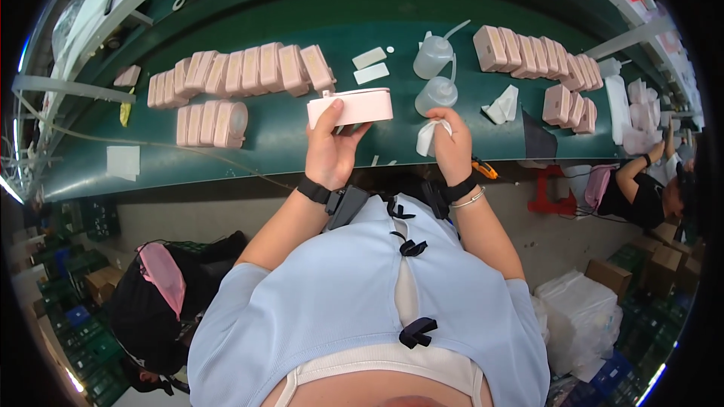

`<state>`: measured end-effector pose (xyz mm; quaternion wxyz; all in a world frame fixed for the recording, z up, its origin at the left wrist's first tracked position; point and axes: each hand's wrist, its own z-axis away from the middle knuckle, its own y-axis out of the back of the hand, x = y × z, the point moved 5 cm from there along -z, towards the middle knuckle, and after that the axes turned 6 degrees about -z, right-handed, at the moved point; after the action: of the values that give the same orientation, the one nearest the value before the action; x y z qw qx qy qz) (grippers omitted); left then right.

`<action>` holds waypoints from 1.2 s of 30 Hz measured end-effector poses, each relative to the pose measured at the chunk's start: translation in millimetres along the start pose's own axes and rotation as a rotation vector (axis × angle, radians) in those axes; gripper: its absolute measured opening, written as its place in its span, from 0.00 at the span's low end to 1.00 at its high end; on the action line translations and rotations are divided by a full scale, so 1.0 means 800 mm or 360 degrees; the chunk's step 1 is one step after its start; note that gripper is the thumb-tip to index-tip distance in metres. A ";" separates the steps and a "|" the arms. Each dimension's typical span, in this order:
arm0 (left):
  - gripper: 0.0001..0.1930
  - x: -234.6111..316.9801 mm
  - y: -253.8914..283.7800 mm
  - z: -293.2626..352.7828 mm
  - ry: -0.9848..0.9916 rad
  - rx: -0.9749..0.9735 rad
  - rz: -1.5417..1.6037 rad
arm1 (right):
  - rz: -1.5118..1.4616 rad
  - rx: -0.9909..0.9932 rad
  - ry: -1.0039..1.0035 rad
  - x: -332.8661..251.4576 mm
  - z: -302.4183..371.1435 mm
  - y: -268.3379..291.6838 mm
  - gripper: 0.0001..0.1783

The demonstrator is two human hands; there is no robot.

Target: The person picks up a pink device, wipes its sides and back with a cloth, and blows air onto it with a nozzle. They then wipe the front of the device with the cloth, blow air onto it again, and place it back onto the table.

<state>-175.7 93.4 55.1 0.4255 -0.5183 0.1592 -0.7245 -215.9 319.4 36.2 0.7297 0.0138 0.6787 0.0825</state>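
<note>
My left hand (332, 147) grips a pale pink plastic case (362, 108) with rounded ends, held up over the front of the green table (286, 147). In my right hand (452, 143) is a bunched white cloth or tissue (431, 138), pinched between thumb and fingers, apart from the case. Just beyond that hand stands a translucent squeeze bottle (437, 96) with a bent spout. A second squeeze bottle (432, 58) is behind it. Two flat white rectangular pieces (371, 73) lie past the case.
Rows of similar pink cases (249, 69) line the table's left, with more pink cases (528, 55) at right. A crumpled white tissue (501, 105) lies right of the bottles. An orange-handled tool (484, 169) sits at the front edge. Another person (641, 181) works at far right.
</note>
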 end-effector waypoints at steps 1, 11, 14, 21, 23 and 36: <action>0.20 0.002 -0.002 0.001 -0.0012 -0.0001 0.0001 | -0.0020 -0.0090 0.0011 0.003 -0.007 -0.007 0.19; 0.26 0.012 -0.011 0.032 0.0007 -0.0202 0.0064 | -0.0245 -0.0747 0.0447 -0.060 -0.032 -0.084 0.38; 0.29 0.024 0.005 0.043 0.0149 -0.0363 0.0241 | -0.0426 -0.0936 0.0277 -0.078 -0.048 -0.069 0.38; 0.35 0.009 0.024 0.059 0.0814 -0.0997 0.0411 | -0.0114 -0.1671 0.0508 -0.151 -0.048 -0.091 0.36; 0.32 -0.005 0.045 0.055 0.0787 -0.1080 0.0510 | 0.0080 -0.1619 0.0775 -0.167 -0.036 -0.099 0.33; 0.21 -0.011 0.037 0.084 0.0188 -0.0325 0.0561 | 0.0576 -0.1378 0.1753 -0.201 0.037 -0.130 0.19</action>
<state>-102.0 96.9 58.0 0.4810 -0.4794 0.3447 -0.6481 -186.3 197.6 183.9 0.1966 -0.2078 0.8415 0.4584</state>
